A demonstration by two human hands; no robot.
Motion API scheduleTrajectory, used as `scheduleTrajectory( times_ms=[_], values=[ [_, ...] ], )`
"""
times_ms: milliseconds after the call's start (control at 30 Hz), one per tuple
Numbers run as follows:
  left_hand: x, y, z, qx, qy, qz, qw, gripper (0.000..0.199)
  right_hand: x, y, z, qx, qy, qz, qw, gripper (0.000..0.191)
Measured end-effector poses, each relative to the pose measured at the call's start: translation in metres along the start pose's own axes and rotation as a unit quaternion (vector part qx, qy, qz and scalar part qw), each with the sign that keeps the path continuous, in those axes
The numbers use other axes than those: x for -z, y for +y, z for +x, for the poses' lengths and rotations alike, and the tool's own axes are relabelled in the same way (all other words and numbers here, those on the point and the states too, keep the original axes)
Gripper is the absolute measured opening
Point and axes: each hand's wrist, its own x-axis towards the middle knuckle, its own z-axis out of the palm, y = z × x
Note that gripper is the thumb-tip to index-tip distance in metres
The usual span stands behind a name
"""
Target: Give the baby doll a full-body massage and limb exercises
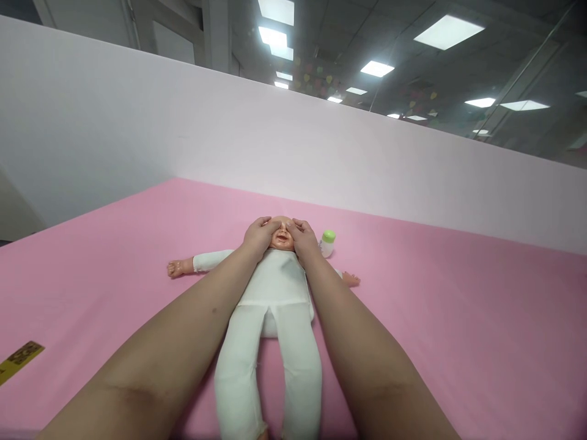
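Cupping: L hand (259, 237) & R hand (305, 239) gripping doll's (278, 281) head (283, 241), fingertips prob. behind it.
Doll: on back, pink counter (458, 318), bottle (327, 244) near R hand.
Thumbs (275, 225): press lightly, evenly both sides.

Office-like interior, exact kind unclear: rows of panel lights (449, 32) in tiled ceiling (351, 21), white partition (293, 146)

The left forearm (183, 336) and right forearm (367, 336) are stretched from the bottom edge; left hand (260, 237) and right hand (304, 238) are curved inward mid-frame.
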Motion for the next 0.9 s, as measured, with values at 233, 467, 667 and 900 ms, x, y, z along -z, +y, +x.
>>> scheduleTrajectory(
  times_ms=[233, 467, 667, 900],
  values=[
    [-0.002, -0.007, 0.009, 0.018, 0.016, -0.04, 0.999, 0.041, 0.002, 0.002, 0.004, -0.018, 0.004, 0.041, 0.999, 0.038],
    [-0.003, 0.0, 0.001, 0.021, 0.011, -0.053, 0.998, 0.043, 0.007, -0.003, -0.003, -0.06, -0.022, 0.105, 0.992, 0.054],
    [-0.001, 0.007, -0.008, 0.026, -0.02, -0.05, 0.998, 0.07, 0.002, -0.007, -0.005, -0.018, -0.024, 0.084, 0.996, 0.064],
    [-0.003, 0.007, -0.005, 0.035, -0.008, -0.023, 0.999, 0.061, -0.002, -0.008, -0.004, -0.018, -0.003, 0.041, 0.999, 0.058]
  ],
)
